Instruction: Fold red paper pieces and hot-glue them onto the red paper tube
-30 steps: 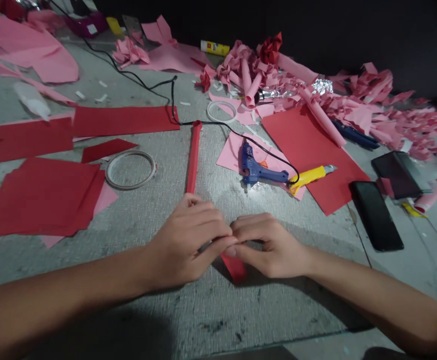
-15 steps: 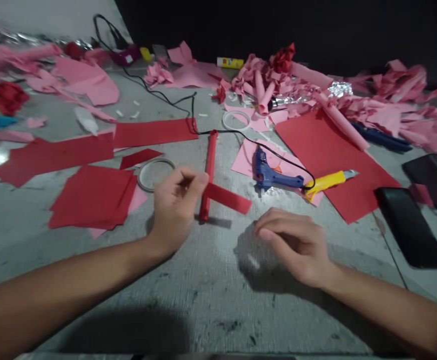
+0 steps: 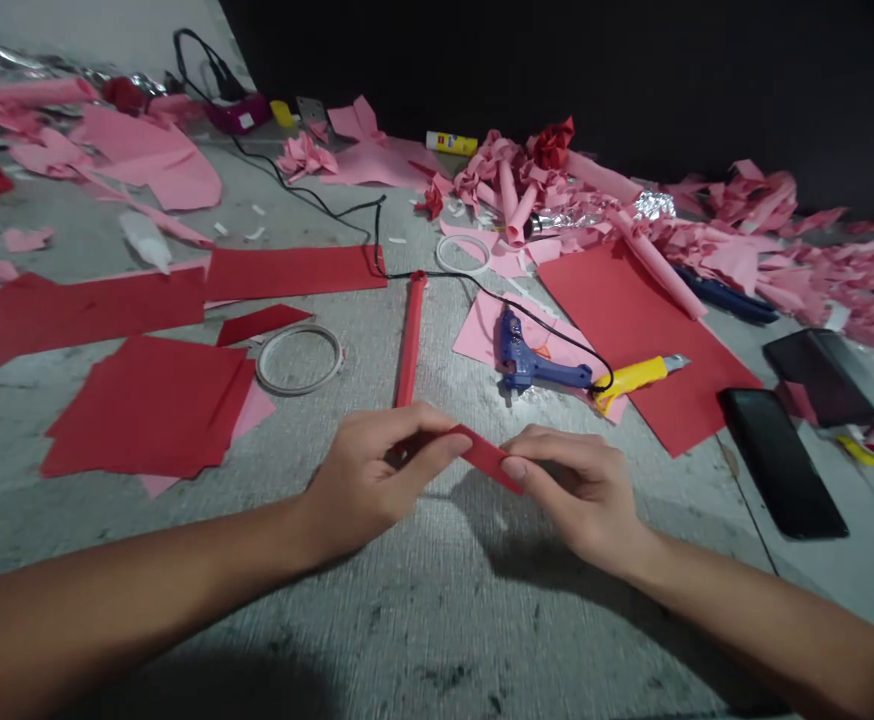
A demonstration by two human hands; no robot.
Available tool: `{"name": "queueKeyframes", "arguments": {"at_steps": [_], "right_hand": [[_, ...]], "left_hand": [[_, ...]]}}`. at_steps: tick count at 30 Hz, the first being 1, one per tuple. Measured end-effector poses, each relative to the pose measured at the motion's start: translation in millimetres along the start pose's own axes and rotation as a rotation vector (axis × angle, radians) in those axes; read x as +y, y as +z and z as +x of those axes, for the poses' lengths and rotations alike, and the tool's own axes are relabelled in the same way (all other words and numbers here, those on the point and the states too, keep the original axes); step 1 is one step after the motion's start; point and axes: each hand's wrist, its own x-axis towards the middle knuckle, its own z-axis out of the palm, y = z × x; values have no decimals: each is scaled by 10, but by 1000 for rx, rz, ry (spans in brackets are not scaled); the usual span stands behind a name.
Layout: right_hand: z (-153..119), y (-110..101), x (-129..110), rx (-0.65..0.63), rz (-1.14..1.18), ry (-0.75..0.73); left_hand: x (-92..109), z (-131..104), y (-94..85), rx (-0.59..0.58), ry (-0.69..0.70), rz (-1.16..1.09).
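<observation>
As the left hand [image 3: 377, 475] and right hand [image 3: 591, 495] pinch a red strip [image 3: 486, 458], even, gentle pressure should keep it straight.

No words can be read: the label [image 3: 449, 143] on the yellow glue stick [image 3: 464, 146] near the table's [image 3: 377, 640] far edge is too tiny.

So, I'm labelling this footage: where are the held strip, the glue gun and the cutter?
Strip [image 3: 486, 459]: head view, on its exposed middle.
Glue gun [image 3: 530, 368]: head view, on its blue body.
Cutter [image 3: 639, 374]: head view, on its yellow handle.
</observation>
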Motion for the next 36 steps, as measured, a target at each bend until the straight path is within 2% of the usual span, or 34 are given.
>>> {"name": "queueKeyframes", "arguments": {"at_steps": [6,10,14,17,23,27,31,36], "right_hand": [[-18,16,15,23,-50,-41],[7,-34,27,7,56,9],[32,-54,33,-61,127,43],[40,-34,44,-102,139,34],[52,-2,70,-144,135,-45],[35,0,68,-131,134,-60],[13,-23,51,-143,138,-25],[10,-23,30,-124,99,25]], "left_hand": [[-9,-28,-27,-58,-7,-30],[-51,-35,-39,-164,-106,-158],[-80,-29,-39,-266,-21,-165],[-99,-41,-31,-220,25,-141],[-126,-46,-8,-144,10,-145],[-126,-48,0,-150,18,-148],[-106,-58,-13,-165,-29,-121],[-79,-64,-46,-197,-22,-99]]}}
